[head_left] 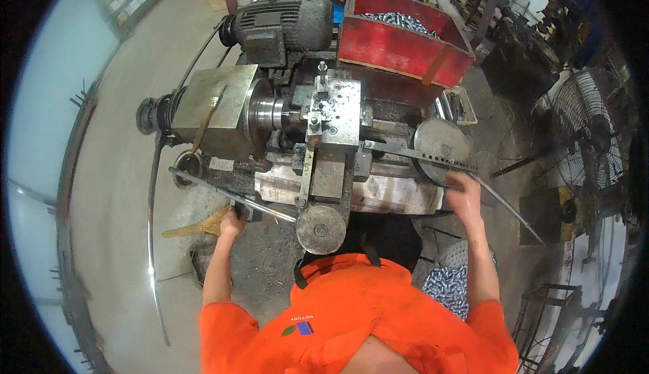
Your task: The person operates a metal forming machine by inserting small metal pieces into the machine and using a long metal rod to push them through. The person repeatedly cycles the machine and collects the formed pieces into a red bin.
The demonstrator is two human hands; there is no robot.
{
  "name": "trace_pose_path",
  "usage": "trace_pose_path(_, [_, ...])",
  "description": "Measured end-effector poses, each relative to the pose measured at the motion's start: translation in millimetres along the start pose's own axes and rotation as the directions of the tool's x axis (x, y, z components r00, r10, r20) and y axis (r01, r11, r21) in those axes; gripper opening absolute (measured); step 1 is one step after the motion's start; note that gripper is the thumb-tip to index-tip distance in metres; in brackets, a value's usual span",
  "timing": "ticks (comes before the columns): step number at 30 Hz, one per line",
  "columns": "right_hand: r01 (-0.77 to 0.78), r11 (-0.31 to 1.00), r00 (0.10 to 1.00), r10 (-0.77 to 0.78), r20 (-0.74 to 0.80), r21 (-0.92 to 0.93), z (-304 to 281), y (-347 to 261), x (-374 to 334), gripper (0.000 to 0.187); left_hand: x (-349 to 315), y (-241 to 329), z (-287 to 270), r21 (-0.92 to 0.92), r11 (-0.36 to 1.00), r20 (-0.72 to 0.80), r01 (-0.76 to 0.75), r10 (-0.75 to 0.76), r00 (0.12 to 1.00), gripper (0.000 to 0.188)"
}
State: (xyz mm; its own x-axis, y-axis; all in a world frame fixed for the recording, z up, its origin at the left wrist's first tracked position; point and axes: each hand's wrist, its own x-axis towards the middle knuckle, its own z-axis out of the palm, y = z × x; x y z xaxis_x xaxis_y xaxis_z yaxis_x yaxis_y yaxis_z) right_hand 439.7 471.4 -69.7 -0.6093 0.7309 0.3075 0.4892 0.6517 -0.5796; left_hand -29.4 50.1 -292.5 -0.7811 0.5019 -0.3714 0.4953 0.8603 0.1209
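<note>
A small lathe-like machine stands in front of me, its round metal chuck (pixel 265 113) beside a steel tool block (pixel 340 111). My left hand (pixel 233 224) is closed at a dark block (pixel 251 209), just below a long metal lever rod (pixel 226 193); what the fingers hold is hidden. That rod ends at a round weight disc (pixel 321 229) near my waist. My right hand (pixel 464 195) is at the lower edge of a larger disc (pixel 443 145), close to a perforated bar (pixel 422 155) and a slanting rod (pixel 507 206). Its fingers are blurred.
A red bin (pixel 402 39) of small metal parts sits behind the machine, next to an electric motor (pixel 287 28). More shiny parts fill a container (pixel 447 287) by my right forearm. A fan (pixel 589 127) stands at the right. A straw-coloured brush (pixel 197 227) lies at the left.
</note>
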Motion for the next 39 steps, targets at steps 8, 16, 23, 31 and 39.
trace_pose_path(8, [0.534, 0.836, 0.814, -0.548, 0.193, 0.126, 99, -197, 149, 0.039, -76, -44, -173, -0.48, 0.846, -0.446, -0.233, -0.006, 0.895, 0.03])
trace_pose_path(16, [0.488, 0.871, 0.791, -0.418, 0.447, -0.05, 181, -249, 180, 0.023, -145, -180, -175, -0.362, 0.86, -0.432, 0.359, -0.496, 0.753, 0.05])
trace_pose_path(23, [0.521, 0.852, 0.749, -0.426, 0.507, -0.053, 180, -258, 181, 0.026, -154, -144, -161, -0.461, 0.809, -0.451, 0.364, -0.567, 0.69, 0.071])
trace_pose_path(31, [0.535, 0.843, 0.744, -0.436, 0.507, -0.061, 177, -252, 182, 0.026, -182, -18, -156, -0.353, 0.806, -0.519, 0.476, -0.592, 0.617, 0.064])
trace_pose_path(39, [0.471, 0.84, 0.856, -0.361, 0.37, -0.27, 72, -230, 205, 0.025, -198, -19, -160, -0.304, 0.851, -0.472, 0.429, -0.525, 0.708, 0.04])
